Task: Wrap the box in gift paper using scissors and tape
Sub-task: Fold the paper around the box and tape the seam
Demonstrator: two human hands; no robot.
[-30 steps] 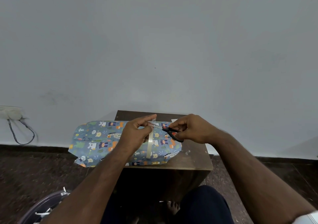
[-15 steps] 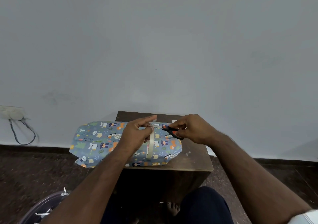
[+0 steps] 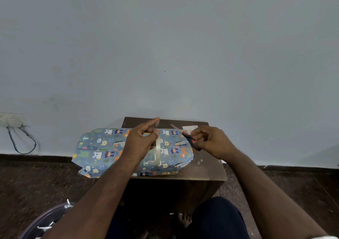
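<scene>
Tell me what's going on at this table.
A person is wrapping a box in animal-print paper on a small brown table. The left hand holds a tape roll over the box, with a short piece of tape stuck to its raised forefinger. The right hand grips scissors, held off to the side of the tape. The paper's ends look folded but not yet taped.

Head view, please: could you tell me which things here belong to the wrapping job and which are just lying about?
In use: wrapped box, tape roll in left hand, scissors in right hand.
Lying about: wall socket, cable, bin.
</scene>
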